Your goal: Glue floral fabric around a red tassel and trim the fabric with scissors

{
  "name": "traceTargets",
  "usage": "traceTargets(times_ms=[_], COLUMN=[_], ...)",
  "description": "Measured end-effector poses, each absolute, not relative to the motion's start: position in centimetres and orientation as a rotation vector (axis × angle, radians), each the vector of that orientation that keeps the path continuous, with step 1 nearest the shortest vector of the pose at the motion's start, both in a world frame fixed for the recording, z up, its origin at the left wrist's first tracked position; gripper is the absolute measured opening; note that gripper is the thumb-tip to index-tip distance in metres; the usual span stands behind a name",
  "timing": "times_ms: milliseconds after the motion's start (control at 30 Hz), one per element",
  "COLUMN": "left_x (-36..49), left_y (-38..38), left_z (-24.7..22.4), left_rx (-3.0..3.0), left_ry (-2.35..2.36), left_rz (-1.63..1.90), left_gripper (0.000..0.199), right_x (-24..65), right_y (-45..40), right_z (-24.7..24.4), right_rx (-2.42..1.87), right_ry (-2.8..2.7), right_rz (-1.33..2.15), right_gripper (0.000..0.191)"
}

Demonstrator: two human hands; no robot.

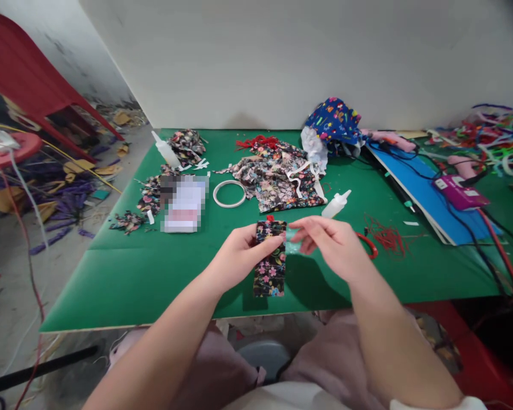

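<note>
My left hand [241, 256] is closed around a strip of black floral fabric [270, 279], with the thumb lying across its front. A small red tuft [270, 218] shows at the strip's top edge. Just right of the strip, my right hand [325, 242] has its fingers curled on a see-through greenish plastic piece [291, 246], which meets the fabric's edge. How firmly those fingertips grip it is hard to see. Beyond my hands lies a heap of matching floral fabric [273, 173] with a white strip on it. A white nozzle bottle [336, 205] lies behind my right hand.
The green table [188, 267] carries a white ring [229, 194], a blurred phone-like rectangle [186, 205], another nozzle bottle [166, 151] and fabric scraps [128, 222]. To the right are red threads [387, 236], a blue board [427, 193], a purple box [459, 193] with cables and pink glue guns [393, 140].
</note>
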State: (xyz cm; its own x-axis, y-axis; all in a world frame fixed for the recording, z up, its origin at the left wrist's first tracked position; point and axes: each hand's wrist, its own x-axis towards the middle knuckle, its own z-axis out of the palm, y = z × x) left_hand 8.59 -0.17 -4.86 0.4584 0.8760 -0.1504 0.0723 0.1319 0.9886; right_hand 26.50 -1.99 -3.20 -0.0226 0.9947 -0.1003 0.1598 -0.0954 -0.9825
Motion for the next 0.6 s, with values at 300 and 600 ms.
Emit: traceTargets(times_ms=[300,600], left_x=[8.2,7.9], left_y=[-1.8,-2.5], left_z=[-1.8,0.0], left_rx=[1.045,0.915], left_ry=[0.861,0.807], left_rz=[0.945,0.991], left_gripper=[0.024,0.02], right_x=[36.6,36.0], right_y=[-2.1,-2.1], right_z=[-6.3,-6.2], right_rx=[-2.345,-2.477], right_ry=[-2.011,-2.04], right_rz=[0.466,0.528], right_gripper=[0.013,0.014])
